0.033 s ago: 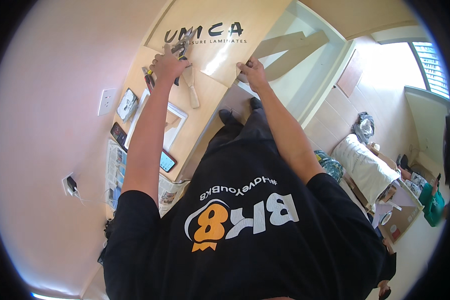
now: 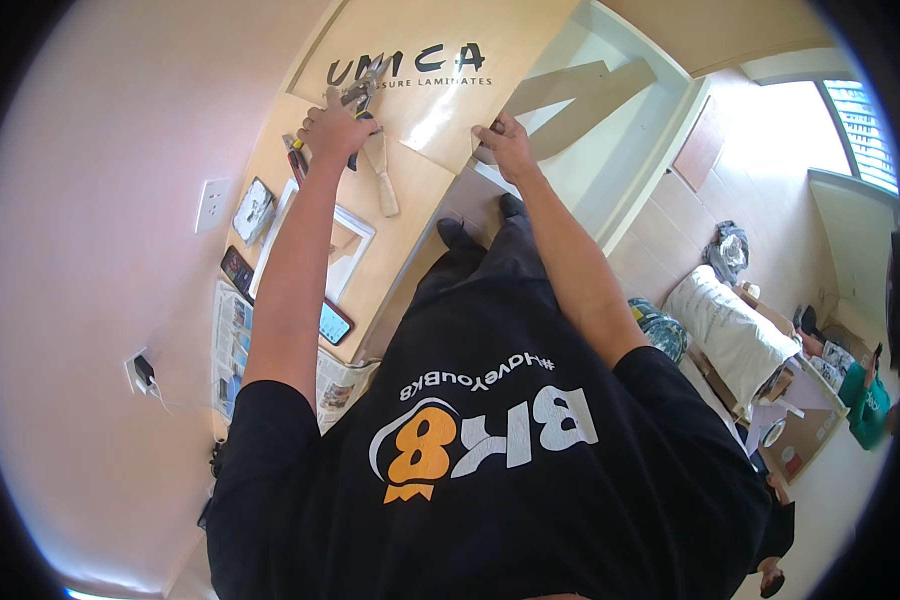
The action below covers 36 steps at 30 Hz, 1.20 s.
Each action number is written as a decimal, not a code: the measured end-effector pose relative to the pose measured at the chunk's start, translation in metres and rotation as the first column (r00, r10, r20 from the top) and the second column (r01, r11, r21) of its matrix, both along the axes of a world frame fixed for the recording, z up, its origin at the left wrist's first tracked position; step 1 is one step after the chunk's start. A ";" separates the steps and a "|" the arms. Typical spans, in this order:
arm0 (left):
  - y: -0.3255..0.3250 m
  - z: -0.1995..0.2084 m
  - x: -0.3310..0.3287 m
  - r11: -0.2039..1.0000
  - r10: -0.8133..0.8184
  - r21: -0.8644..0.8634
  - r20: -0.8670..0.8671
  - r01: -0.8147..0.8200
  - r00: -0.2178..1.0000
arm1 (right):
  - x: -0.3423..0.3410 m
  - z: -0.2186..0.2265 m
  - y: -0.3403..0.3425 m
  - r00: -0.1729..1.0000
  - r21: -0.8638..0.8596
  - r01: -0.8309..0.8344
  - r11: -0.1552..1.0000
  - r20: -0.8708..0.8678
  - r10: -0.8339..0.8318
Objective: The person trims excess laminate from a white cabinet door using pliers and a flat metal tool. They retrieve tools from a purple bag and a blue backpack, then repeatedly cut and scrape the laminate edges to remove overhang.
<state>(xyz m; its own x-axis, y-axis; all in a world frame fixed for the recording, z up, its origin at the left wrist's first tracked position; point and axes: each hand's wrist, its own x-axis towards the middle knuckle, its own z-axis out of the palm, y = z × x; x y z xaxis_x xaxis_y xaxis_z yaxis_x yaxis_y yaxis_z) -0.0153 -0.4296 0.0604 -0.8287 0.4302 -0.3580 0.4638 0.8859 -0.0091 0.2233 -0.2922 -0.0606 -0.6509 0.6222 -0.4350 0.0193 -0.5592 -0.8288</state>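
Observation:
My left hand [image 2: 336,132] is closed round a plier-like hand tool [image 2: 362,92] with black and yellow handles, its metal jaws pointing away over a pale wood-toned sheet [image 2: 440,115] with dark lettering. At the sheet's near right corner my right hand [image 2: 510,147] pinches the edge between thumb and fingers. Just right of my left wrist lies a scraper [image 2: 386,190] with a light handle. Left of that wrist, a red and black tool [image 2: 296,160] lies on the wooden tabletop [image 2: 390,250]. Part of the plier-like tool is hidden by my fingers.
A white frame [image 2: 358,225], a phone with a lit screen [image 2: 336,322], another phone [image 2: 236,268] and newspaper [image 2: 345,385] lie along the left side. Brown strips [image 2: 600,105] rest inside a white cabinet [image 2: 620,180]. At far right are a white sack [image 2: 730,325] and another person's green garment [image 2: 867,405].

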 end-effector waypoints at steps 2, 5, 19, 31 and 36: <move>-0.001 -0.005 -0.005 1.000 -0.025 0.002 -0.017 0.025 1.000 | 0.004 0.001 0.002 0.996 -0.017 -0.043 0.999 -0.081 0.041; 0.001 -0.012 -0.013 0.999 -0.039 -0.015 -0.010 0.039 0.999 | 0.005 0.001 0.005 0.993 -0.119 -0.018 0.993 -0.118 0.004; 0.035 -0.034 -0.063 0.952 -0.255 0.117 -0.209 0.283 0.944 | -0.020 0.003 0.003 0.987 -0.064 0.152 0.986 0.060 -0.148; 0.071 -0.062 0.060 0.843 -0.498 0.381 0.283 0.380 0.820 | -0.015 0.000 0.029 0.993 0.225 -0.095 0.970 0.087 0.077; 0.089 -0.053 0.071 0.887 -0.454 0.212 0.233 0.411 0.860 | -0.018 0.002 0.023 0.997 0.110 0.008 0.994 -0.081 0.001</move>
<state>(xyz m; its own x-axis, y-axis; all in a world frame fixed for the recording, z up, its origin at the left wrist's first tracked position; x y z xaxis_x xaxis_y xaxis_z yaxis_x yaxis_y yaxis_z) 0.0552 -0.3403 0.0073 -0.4275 0.7886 -0.4419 0.7654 0.5759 0.2873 0.2052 -0.2691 -0.0587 -0.6790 0.6658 -0.3093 -0.0522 -0.4640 -0.8843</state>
